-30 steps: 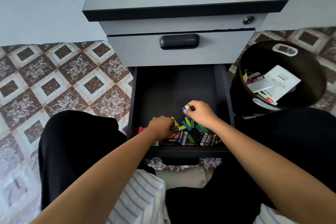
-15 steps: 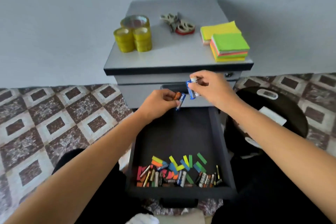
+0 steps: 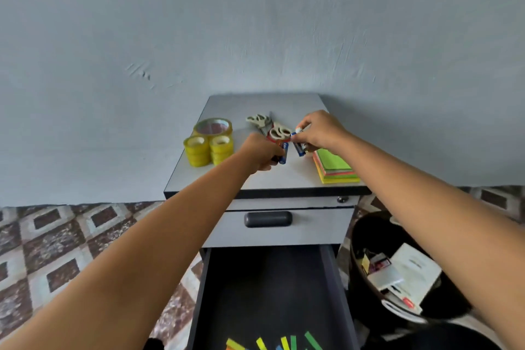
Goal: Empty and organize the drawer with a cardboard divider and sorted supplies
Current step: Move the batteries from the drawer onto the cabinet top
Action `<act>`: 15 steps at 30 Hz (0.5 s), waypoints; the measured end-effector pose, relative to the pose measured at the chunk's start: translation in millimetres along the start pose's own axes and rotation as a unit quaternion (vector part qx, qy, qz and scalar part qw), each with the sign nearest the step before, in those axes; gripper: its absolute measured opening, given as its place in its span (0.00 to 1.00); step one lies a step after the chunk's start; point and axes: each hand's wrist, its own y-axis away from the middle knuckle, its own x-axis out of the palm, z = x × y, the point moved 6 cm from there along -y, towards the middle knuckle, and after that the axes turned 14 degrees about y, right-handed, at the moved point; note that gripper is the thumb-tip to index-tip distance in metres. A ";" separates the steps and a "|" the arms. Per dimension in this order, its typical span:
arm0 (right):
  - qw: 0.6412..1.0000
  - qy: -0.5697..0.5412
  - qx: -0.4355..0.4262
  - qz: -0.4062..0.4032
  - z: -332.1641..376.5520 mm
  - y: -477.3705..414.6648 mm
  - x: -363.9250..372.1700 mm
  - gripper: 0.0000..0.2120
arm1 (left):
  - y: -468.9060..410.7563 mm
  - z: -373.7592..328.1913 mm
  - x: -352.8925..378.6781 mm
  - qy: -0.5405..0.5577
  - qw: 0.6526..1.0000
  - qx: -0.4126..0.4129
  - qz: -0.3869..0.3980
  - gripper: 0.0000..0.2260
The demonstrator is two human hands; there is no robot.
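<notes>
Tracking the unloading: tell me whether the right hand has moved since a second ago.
Yes. The right hand rose from the open drawer to above the cabinet top, gripping batteries.

Pale blue-grey wall (image 3: 255,23); brown-white patterned tile floor (image 3: 56,250); grey cabinet (image 3: 284,179) against wall.

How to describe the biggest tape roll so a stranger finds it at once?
On the grey cabinet top, look left. Behind two stacks of small yellow tape rolls lies the big tape roll; it alone is wider, unstacked, with a pinkish centre.
</notes>
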 end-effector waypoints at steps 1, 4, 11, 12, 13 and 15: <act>1.000 0.018 0.007 0.005 0.3 -4.6 1.8 0.11 | -7.1 0.0 1.5 -0.011 1.000 -0.006 -0.001 0.08; 0.997 0.074 0.023 0.027 2.3 -18.4 9.9 0.15 | -25.1 1.3 3.6 -0.034 0.999 -0.017 -0.004 0.08; 0.987 0.143 0.045 0.051 2.3 -43.8 35.0 0.12 | -49.4 6.6 11.8 -0.078 0.997 -0.010 -0.010 0.05; 0.985 0.161 0.042 0.050 2.8 -44.2 37.5 0.12 | -51.8 8.7 12.3 -0.082 0.996 -0.012 -0.012 0.04; 0.982 0.177 0.038 0.053 3.4 -44.1 39.6 0.11 | -53.8 10.7 12.3 -0.083 0.996 -0.014 -0.014 0.05; 0.978 0.197 0.035 0.063 2.9 -44.3 43.1 0.08 | -57.7 14.0 11.4 -0.084 0.996 -0.011 -0.018 0.07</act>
